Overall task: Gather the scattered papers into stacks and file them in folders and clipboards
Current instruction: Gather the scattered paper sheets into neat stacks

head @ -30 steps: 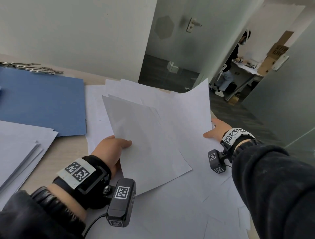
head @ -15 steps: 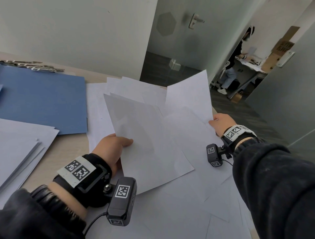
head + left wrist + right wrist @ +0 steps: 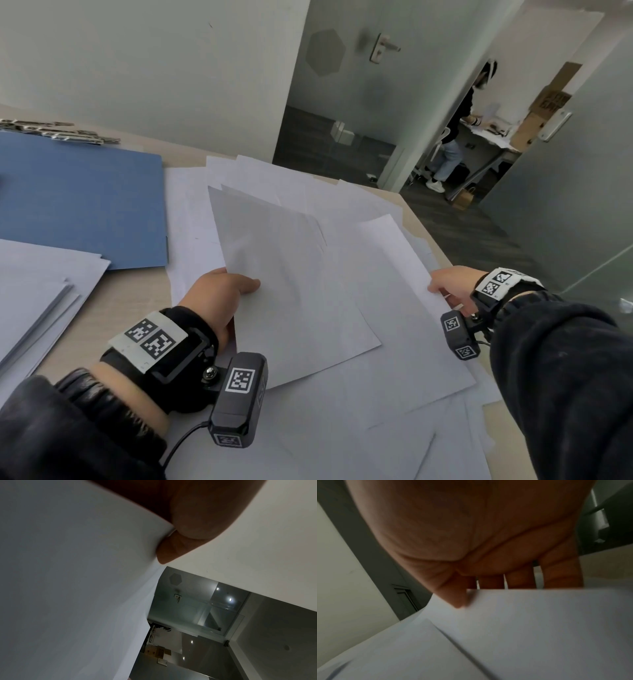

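- Far left on my head view, a squared stack of sheets (image 3: 37,291) lies on the table (image 3: 126,291), with a blue folder (image 3: 82,202) just behind it.
- My left hand (image 3: 219,294) pinches a small sheaf of white papers (image 3: 294,274), thumb on top, raised at a tilt over the loose sheets (image 3: 394,394) spread across the table.
- The left wrist view alone shows the thumb (image 3: 173,550) pressed on the paper edge.
- My right hand (image 3: 452,284) grips one sheet (image 3: 387,274) at its right edge.
- Only the right wrist view, though blurred, shows the fingers (image 3: 518,580) under that sheet and the thumb on top.
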A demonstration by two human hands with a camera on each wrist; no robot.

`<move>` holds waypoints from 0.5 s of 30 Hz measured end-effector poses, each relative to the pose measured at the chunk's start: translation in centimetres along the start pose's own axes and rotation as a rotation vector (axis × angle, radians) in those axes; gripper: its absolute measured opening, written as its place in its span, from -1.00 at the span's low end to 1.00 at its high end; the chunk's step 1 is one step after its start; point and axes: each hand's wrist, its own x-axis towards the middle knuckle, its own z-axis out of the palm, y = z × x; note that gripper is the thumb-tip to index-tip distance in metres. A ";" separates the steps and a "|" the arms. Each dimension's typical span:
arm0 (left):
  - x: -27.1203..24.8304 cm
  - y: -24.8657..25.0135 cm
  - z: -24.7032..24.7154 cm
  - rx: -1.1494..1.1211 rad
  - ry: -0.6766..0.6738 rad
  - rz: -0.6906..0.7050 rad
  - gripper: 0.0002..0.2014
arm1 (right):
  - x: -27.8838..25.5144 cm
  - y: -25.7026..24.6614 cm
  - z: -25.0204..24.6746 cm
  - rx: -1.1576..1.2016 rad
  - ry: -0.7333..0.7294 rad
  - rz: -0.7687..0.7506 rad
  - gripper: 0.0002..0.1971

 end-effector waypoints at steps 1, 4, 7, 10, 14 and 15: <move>0.0 0.0 0.0 0.004 -0.002 0.000 -0.84 | 0.0 0.1 0.3 0.108 -0.015 0.028 -0.64; -0.2 0.1 0.1 0.009 -0.011 -0.003 -0.84 | -0.7 -0.8 0.8 0.141 -0.157 -0.056 -0.47; -0.3 0.1 0.1 0.015 -0.014 0.001 -0.84 | -1.8 -1.5 1.6 0.106 -0.254 -0.161 -0.56; -0.3 0.0 0.1 0.023 -0.009 0.007 -0.84 | -2.8 -1.7 2.5 0.077 -0.338 -0.194 -0.32; -0.3 0.0 0.2 0.029 -0.007 0.013 -0.85 | -4.2 -1.9 3.4 0.106 -0.290 -0.203 -0.62; -0.3 0.0 0.2 0.027 -0.006 0.015 -0.85 | -4.5 -1.9 3.5 0.120 -0.279 -0.209 -0.67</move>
